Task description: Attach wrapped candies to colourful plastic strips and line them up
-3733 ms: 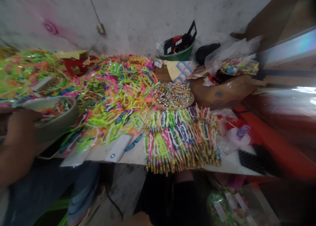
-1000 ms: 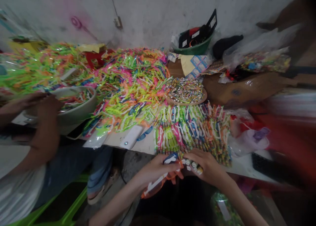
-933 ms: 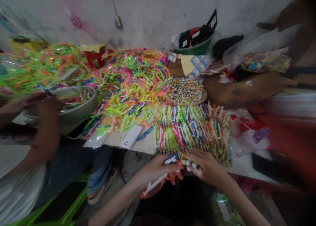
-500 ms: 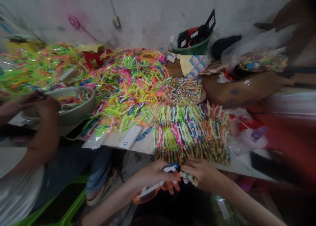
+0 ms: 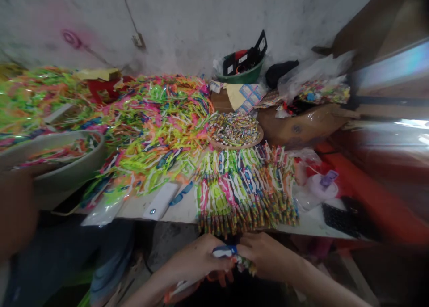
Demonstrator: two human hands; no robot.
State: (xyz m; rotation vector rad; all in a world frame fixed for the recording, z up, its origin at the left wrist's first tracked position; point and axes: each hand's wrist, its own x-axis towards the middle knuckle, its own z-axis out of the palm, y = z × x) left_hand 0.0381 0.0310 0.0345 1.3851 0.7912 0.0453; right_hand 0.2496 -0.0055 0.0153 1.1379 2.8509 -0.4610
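My left hand is closed around several small plastic toy glasses, blue and orange with white strips, just in front of the table edge. Close against it, my right hand grips a bundle of thin patterned sticks, their pale ends showing between the two hands. The fingertips of both hands are partly hidden. Right above them on the table lie neat rows of patterned sticks with coloured plastic pieces attached. A round tray of loose patterned sticks stands behind the rows.
A big heap of neon plastic pieces covers the table's left and middle. A co-worker's arm reaches to a pale basin at left. A white device, blue glasses, a purple-topped container and a black keyboard-like object lie near the edge.
The view has turned to the right, so the scene sits further left. My hands stay together with the glasses and sticks, slightly lower in view. The co-worker's arm is closer to the left edge.
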